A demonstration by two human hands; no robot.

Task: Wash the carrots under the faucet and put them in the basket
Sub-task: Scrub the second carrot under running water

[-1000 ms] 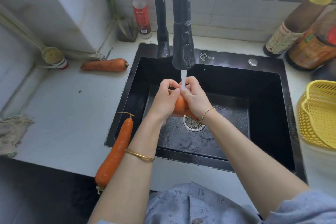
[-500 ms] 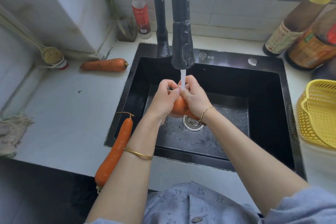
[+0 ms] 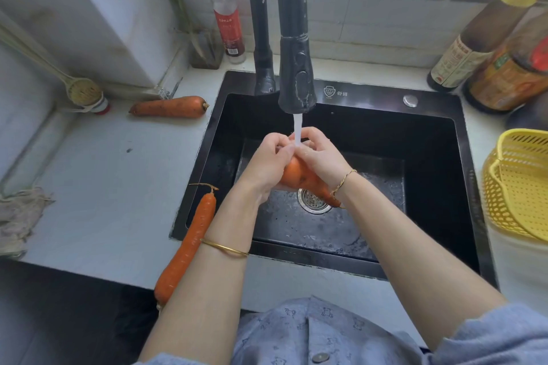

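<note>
An orange carrot [image 3: 299,176] is held over the black sink [image 3: 430,163], right under the running water of the black faucet [image 3: 296,83]. My left hand [image 3: 267,163] and my right hand [image 3: 318,154] both grip it, fingers curled round its thick end, which they mostly hide. Its thin tip points down to the right, above the drain. A second carrot [image 3: 189,240] lies along the sink's left edge by my left forearm. A third carrot [image 3: 170,107] lies on the counter at the back left. The yellow basket [image 3: 516,187] stands at the right edge.
Sauce bottles [image 3: 474,47] crowd the back right corner. A red-capped bottle [image 3: 226,15] stands left of the faucet. A brush [image 3: 83,92] leans at the left wall, and a cloth [image 3: 17,216] lies at the counter's left edge. The white counter [image 3: 103,187] spreads left of the sink.
My hands have shifted only slightly around the carrot under the stream. Everything else stays where it was.
</note>
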